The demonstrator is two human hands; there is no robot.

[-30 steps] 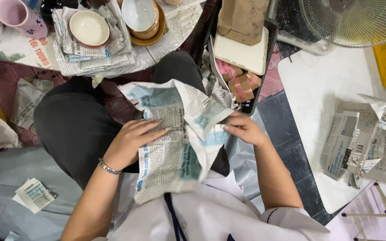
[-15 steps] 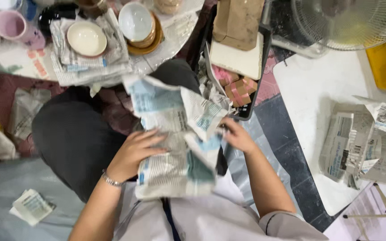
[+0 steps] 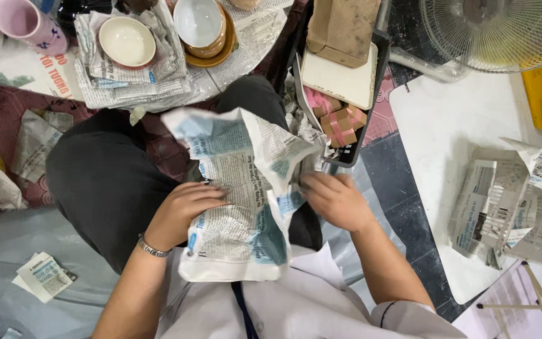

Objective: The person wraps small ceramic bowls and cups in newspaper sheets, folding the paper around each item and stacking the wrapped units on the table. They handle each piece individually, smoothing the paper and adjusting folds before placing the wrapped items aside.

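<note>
Bowls (image 3: pixel 127 41) on newspaper crowd the upper left; a black crate (image 3: pixel 340 81) blocks upper centre; the white surface (image 3: pixel 446 125) at right lies open.

Newspaper sheet (image 3: pixel 243 194) is lying across the lap, left hand (image 3: pixel 180 210) on its left edge, right hand (image 3: pixel 337 201) at its right. Bowl (image 3: pixel 127 41) is sitting on a paper stack (image 3: pixel 101 88) ahead-left; crate (image 3: pixel 346 154) ahead-right w/ blocks (image 3: pixel 340 116) in it; fan (image 3: pixel 503 28) is standing far right.
</note>
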